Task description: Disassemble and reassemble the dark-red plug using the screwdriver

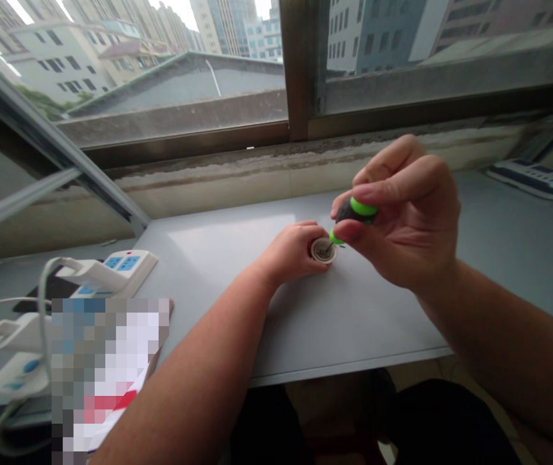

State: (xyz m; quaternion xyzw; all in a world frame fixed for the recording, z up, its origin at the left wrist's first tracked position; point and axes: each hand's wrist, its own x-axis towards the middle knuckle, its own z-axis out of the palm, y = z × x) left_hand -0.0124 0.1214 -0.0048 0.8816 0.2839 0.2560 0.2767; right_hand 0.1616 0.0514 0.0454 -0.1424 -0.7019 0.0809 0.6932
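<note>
Grey tabletop [237, 239]: left hand [288, 253] clamps a round cream disc [323, 250]; right hand [402, 213] grips a green-and-black screwdriver [356, 212], tip on disc.

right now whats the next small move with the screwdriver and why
Probably set the tip of the green-and-black screwdriver squarely into the small round part before turning: the right hand holds the shaft tilted, while the left hand steadies the part on the table.

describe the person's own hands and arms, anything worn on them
The left hand and right hand are bare, with no gloves, rings or bracelets in view. The left forearm and right forearm are bare too, with no sleeves, watch or markings showing.
</note>
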